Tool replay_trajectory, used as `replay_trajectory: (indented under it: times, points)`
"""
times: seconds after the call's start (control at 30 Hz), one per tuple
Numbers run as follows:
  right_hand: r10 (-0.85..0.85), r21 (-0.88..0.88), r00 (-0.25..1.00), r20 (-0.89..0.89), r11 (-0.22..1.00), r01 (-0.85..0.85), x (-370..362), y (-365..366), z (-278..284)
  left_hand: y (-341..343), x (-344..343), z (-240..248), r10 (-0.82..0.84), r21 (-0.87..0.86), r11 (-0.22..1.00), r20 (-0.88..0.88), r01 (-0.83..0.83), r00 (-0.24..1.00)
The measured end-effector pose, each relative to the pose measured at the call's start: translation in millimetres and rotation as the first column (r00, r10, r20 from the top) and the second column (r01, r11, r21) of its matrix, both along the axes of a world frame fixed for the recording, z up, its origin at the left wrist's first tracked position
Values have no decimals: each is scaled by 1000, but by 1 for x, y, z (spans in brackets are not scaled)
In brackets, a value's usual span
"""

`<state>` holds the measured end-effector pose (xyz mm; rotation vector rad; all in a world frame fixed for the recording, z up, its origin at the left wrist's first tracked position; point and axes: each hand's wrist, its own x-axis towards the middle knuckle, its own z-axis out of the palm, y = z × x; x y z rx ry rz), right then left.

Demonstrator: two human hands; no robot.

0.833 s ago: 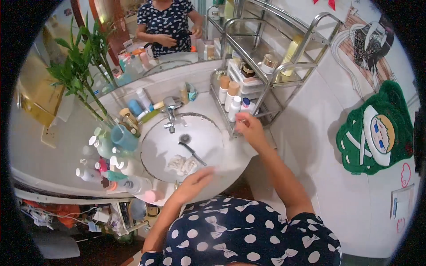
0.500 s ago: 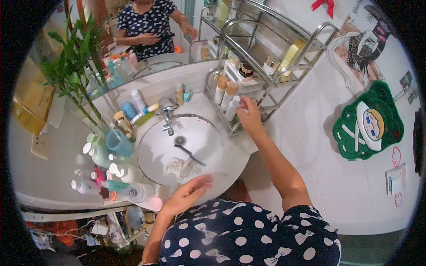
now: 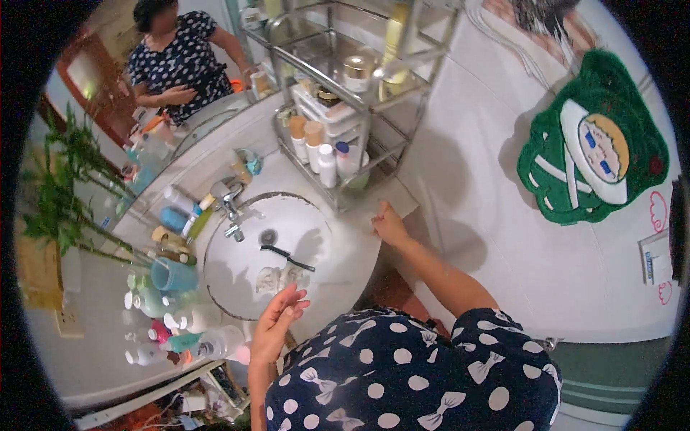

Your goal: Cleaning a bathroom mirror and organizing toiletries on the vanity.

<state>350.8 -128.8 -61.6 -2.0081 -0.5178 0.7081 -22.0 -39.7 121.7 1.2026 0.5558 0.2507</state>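
My right hand (image 3: 389,225) hangs near the counter's right edge, just below the metal rack (image 3: 338,195). Its fingers are loosely bent and apart, and no object shows in them. On the rack's lowest shelf stand a white bottle (image 3: 327,167), a blue-capped bottle (image 3: 343,159) and two wooden-capped bottles (image 3: 313,144). Over the near rim of the sink (image 3: 237,287) is my left hand (image 3: 277,323), open and holding nothing. A dark long-handled brush (image 3: 289,258) lies in the basin, beside a crumpled whitish cloth (image 3: 269,279).
A chrome faucet (image 3: 228,205) rises behind the basin. Several bottles surround a blue cup (image 3: 174,274) on the left, near a leafy plant (image 3: 68,187). A green plush piece (image 3: 550,172) hangs on the tiled wall. The mirror (image 3: 115,122) stands behind the counter.
My right hand has come away from the white bottle on the rack, down toward the counter edge. My left hand has turned with its fingers raised. The view has shifted and tilted.
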Motion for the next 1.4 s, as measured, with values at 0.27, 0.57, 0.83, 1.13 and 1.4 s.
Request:
replay_trajectory:
  times: [0.27, 0.57, 0.83, 1.13, 1.4]
  points:
    - [-174, 148, 810, 560, 983, 109, 48, 44, -10, -20, 43, -5, 77, 13, 997, -151, -76, 986]
    - [-84, 110, 842, 533, 993, 29, 42, 64, 65, -42, 42, -6, 182, 62, 983, -222, -172, 958]
    - [-211, 492, 814, 542, 865, -103, 40, 85, 65, -54, 37, -6, 248, 85, 968, -227, -235, 942]
    - [-161, 515, 872, 462, 849, -116, 41, 87, 72, -53, 37, -6, 229, 23, 973, -231, -230, 946]
    - [-210, 524, 856, 472, 848, -81, 39, 88, 63, -6, 83, 3, 26, 226, 974, -116, 1, 993]
